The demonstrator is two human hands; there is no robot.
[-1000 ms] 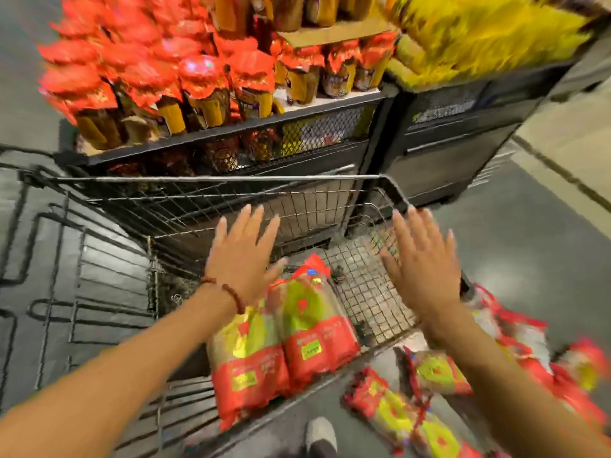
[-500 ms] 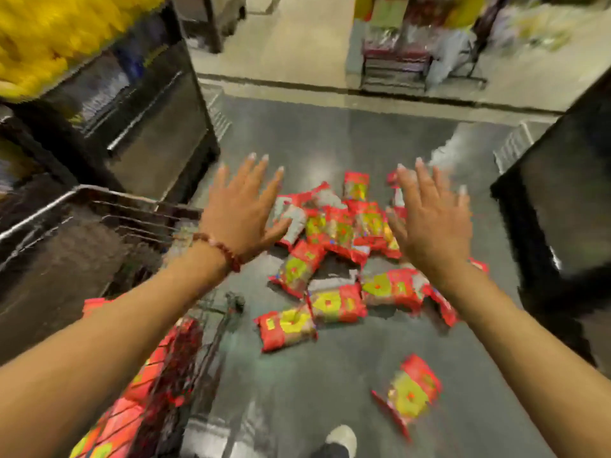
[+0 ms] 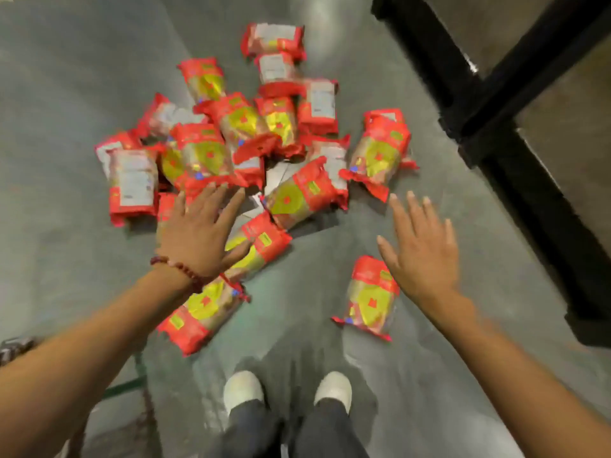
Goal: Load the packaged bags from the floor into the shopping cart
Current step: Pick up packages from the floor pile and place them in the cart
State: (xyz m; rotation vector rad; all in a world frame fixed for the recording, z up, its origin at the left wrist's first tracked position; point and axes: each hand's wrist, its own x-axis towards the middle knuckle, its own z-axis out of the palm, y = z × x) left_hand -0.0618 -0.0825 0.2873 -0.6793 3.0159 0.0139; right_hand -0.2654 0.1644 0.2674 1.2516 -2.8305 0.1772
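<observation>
Several red and gold packaged bags lie in a pile (image 3: 244,133) on the grey floor ahead of my feet. One bag (image 3: 372,299) lies apart at the lower right, and another (image 3: 201,312) lies under my left wrist. My left hand (image 3: 198,233), with a bead bracelet, hovers flat over the pile's near edge, fingers spread and empty. My right hand (image 3: 421,249) is spread above the lone bag, holding nothing. Of the shopping cart only a dark corner (image 3: 16,350) shows at the left edge.
A black display stand (image 3: 515,137) runs along the right side, close to the pile. My two white shoes (image 3: 244,390) stand just behind the nearest bags. A green bar (image 3: 132,385) of the cart's frame lies low at the left.
My view has swung from the cart, with bags in it, round and down to the pile on the floor. Both open hands have dropped closer to the bags.
</observation>
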